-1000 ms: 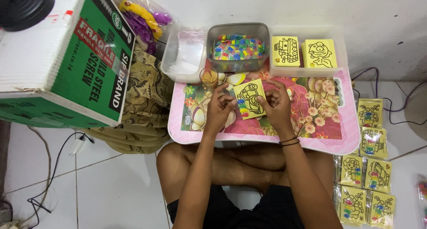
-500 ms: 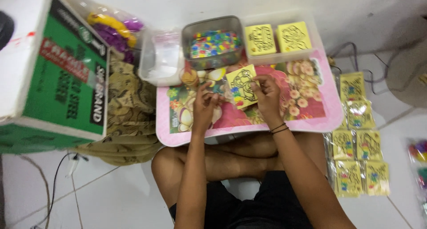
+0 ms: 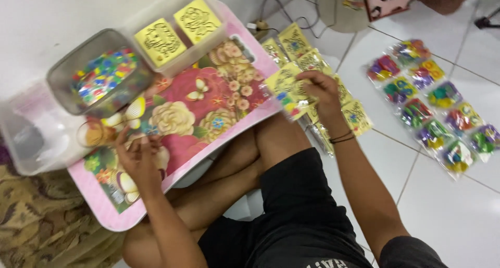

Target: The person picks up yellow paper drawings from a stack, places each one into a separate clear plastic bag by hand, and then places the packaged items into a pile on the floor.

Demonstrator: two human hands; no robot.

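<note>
Right hand point(image 3: 320, 91) is gripping a clear-bagged yellow picture card point(image 3: 285, 88) over the stack of matching packs point(image 3: 354, 117) beside the pink floral tray point(image 3: 208, 99), left hand point(image 3: 138, 156) loosely curled on the tray, so it's the stacking step, needs a neat drop.

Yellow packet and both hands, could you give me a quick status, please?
Right hand holds yellow packet over floor stack. Left hand on floral tray. Nothing blocking.
</note>
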